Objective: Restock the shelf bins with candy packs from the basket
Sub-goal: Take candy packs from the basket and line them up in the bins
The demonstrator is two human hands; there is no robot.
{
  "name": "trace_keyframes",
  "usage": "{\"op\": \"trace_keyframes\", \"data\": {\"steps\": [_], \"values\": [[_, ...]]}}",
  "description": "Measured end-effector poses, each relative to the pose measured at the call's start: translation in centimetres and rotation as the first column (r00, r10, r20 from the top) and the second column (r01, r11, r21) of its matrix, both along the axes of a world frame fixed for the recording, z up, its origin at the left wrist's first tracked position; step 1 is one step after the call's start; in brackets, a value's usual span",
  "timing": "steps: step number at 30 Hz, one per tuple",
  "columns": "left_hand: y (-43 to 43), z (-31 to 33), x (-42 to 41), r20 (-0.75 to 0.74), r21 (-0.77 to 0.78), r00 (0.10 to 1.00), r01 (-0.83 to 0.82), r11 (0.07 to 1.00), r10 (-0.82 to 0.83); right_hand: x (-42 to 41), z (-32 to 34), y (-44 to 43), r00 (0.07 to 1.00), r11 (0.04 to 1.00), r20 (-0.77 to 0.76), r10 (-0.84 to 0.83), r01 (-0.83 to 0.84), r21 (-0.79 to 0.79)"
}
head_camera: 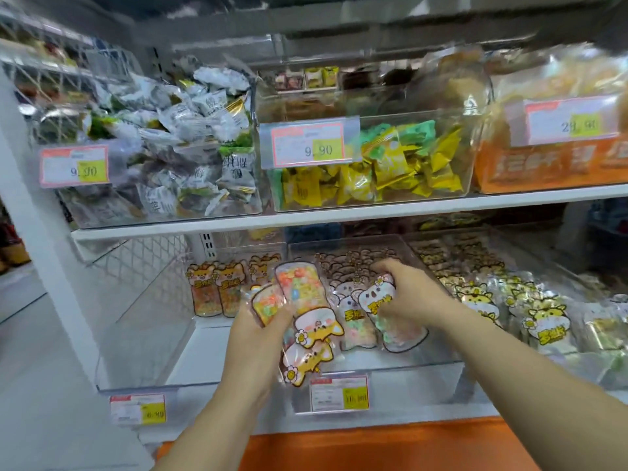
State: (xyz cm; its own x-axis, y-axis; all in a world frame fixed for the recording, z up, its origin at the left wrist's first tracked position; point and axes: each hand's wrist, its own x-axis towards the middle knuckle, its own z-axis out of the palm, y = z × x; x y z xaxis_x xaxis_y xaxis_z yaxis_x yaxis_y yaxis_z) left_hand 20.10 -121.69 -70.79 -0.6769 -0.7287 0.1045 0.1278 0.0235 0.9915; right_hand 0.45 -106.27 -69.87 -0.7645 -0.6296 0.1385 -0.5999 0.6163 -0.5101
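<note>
Our left hand (259, 341) clutches a fan of candy packs (299, 297) above the front-left corner of the middle bin (424, 363). Our right hand (411, 294) curls round one pack (375, 295) standing inside. The film looks slippery, so if the left loosens, the fan could spill.

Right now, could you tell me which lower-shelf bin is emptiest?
The left bin: only a few packs stand at its back, while the middle bin and right bin are fuller.

A pink-and-yellow paper price label (307, 144) reading 9.90 hangs well above the fingers (384, 266); a flat orange base strip (390, 443) runs below them.
</note>
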Motion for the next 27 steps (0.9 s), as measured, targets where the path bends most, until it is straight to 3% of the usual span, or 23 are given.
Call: {"op": "trace_keyframes", "data": {"steps": [3,8,12,18,21,23,25,27], "values": [[-0.9,0.4,-0.8,-0.035,-0.012,0.998,-0.052,0.999,0.052,-0.7,0.0,0.1,0.996,0.985,-0.079,0.037,-0.023,0.17],[-2.9,0.6,-2.3,-0.093,-0.003,0.979,-0.182,0.983,0.181,-1.1,-0.7,0.1,0.9,0.862,-0.432,0.068,0.165,0.479],[-3.5,0.2,-2.9,-0.095,0.053,0.972,-0.211,0.976,0.215,-1.1,-1.9,-0.1,0.795,0.788,-0.605,0.045,0.344,0.511],[-2.6,0.1,-2.7,-0.068,-0.006,0.982,-0.176,0.984,0.175,-0.3,-2.7,-0.5,0.733,0.764,-0.676,0.076,0.393,0.512],[-1.9,0.0,-2.4,-0.05,-0.01,0.99,-0.136,0.991,0.136,0.2,-2.8,-0.6,0.746,0.799,-0.659,0.095,0.337,0.498],[-1.7,0.0,-2.4,-0.049,0.003,0.99,-0.133,0.991,0.133,0.0,-3.0,-0.8,0.803,0.85,-0.59,0.085,0.251,0.464],[-1.8,0.1,-2.4,-0.052,0.01,0.989,-0.138,0.99,0.138,-0.5,-4.1,-1.0,0.922,0.897,-0.383,0.062,0.116,0.426],[-1.8,0.1,-2.3,-0.041,0.013,0.99,-0.138,0.99,0.138,-1.2,-5.6,-1.0,0.986,0.863,-0.129,0.101,-0.023,0.504]]}}
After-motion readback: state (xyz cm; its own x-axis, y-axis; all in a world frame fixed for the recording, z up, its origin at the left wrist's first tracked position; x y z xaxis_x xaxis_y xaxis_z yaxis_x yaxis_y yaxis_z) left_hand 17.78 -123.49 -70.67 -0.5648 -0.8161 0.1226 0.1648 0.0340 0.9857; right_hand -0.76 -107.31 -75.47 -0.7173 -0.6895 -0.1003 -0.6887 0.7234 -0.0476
